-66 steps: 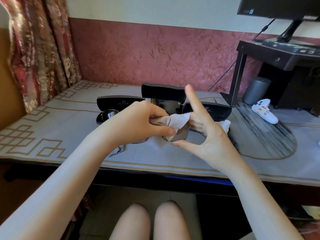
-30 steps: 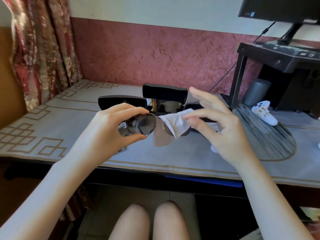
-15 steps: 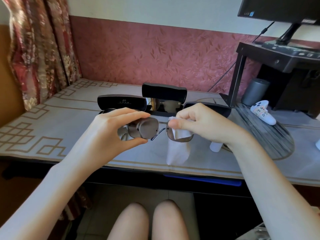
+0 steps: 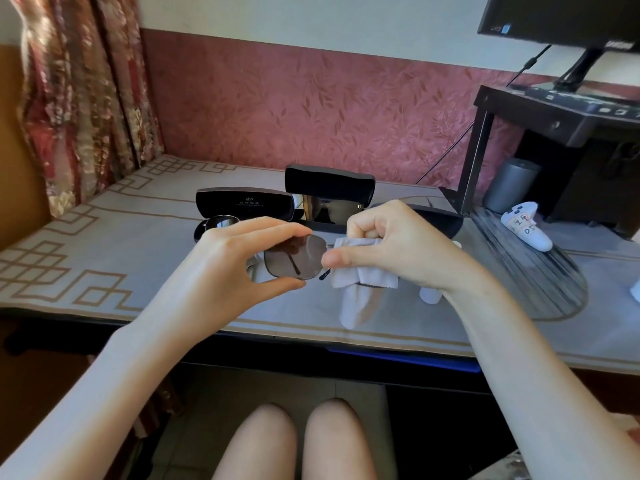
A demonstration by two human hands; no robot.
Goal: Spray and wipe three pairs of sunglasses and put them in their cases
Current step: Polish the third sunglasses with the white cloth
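Thin-framed, brown-tinted sunglasses (image 4: pixel 294 258) are pinched at one lens by the left grip (image 4: pixel 228 263), the other lens clamped through pale cloth (image 4: pixel 362 276) by the right grip (image 4: pixel 398 244)

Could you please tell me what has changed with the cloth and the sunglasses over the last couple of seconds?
The cloth passed from the left hand to the right hand, whose fingers now pinch it over the right lens of the sunglasses. The left hand shifted to pinching the left lens by its top and bottom edges. The cases on the table stayed put.
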